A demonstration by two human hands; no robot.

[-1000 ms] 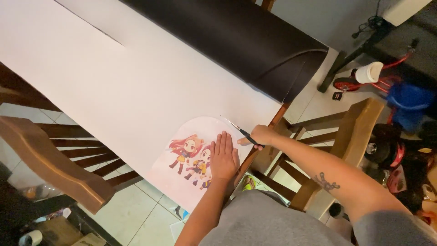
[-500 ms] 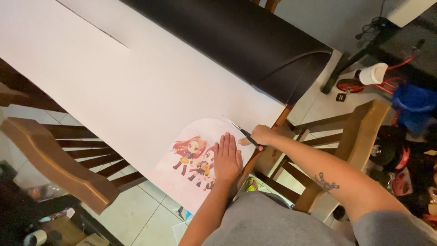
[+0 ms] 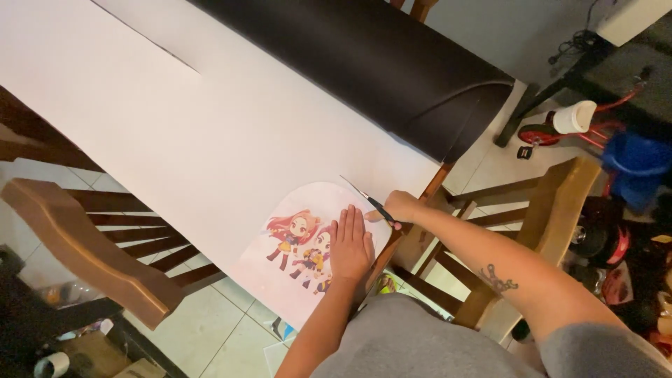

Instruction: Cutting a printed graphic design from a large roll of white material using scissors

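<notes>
white table flanked by two wooden chairs: near its front edge, one cartoon print lies under the flat, spread-fingered left hand, while the right hand grips one pair of scissors at the print's upper rim.

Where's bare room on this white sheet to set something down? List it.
Free: the wide white sheet between the black roll and the wooden chair, up to the cartoon cutout. Crowded: the near corner, where the left hand lies flat on the cutout and the right hand holds scissors at its edge.
</notes>
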